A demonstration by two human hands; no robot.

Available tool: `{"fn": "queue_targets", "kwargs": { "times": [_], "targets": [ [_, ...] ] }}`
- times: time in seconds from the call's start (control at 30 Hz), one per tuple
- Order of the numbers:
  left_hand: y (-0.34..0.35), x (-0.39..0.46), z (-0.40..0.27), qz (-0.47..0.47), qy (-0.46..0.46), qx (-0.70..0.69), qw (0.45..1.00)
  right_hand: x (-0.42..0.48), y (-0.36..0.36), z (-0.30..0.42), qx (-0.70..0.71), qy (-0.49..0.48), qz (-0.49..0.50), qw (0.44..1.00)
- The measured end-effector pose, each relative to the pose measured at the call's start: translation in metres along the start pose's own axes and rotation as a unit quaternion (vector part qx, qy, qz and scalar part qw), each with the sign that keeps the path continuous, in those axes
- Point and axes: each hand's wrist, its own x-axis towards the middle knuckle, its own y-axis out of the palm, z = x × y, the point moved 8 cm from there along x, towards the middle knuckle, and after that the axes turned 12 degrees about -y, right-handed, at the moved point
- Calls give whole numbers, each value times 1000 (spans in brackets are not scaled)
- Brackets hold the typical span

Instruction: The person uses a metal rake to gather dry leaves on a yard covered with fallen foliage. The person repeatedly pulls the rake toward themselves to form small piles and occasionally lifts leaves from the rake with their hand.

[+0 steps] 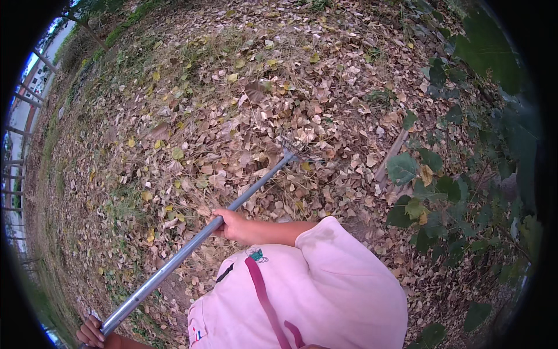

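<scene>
A leaf rake with a long metal handle (178, 254) slants across the view from the lower left up to the middle. My right hand (229, 224) is closed around the upper part of the handle, and the arm reaches in from the pink sleeve at the right. Near the handle's lower end, my left hand (91, 332) grips it at the bottom left edge. The rake's fanned wire tines (300, 152) rest among dry fallen leaves (261, 126), and some tine tips are partly hidden by them.
Green leafy branches (449, 192) hang along the right side. A wooden plank or branch (392, 155) lies on the ground beside them. Low grass (196, 52) grows through the leaf litter. Thin tree trunks (45, 61) stand at the far left, with a pale building beyond.
</scene>
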Motion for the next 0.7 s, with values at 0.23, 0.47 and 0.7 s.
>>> {"fn": "queue_targets", "kwargs": {
  "times": [0.23, 0.47, 0.7],
  "targets": [
    [0, -44, 58, -83, 17, -30, 996, -21, -40, 58, 52, -35, -72, 995],
    [93, -20, 182, -67, -52, 68, 994, 2, -80, 222, 78, -209, -145, 964],
    [159, -7, 200, 170, -127, 255, 943, 42, -133, 260, -41, -203, -148, 967]
  ]
}}
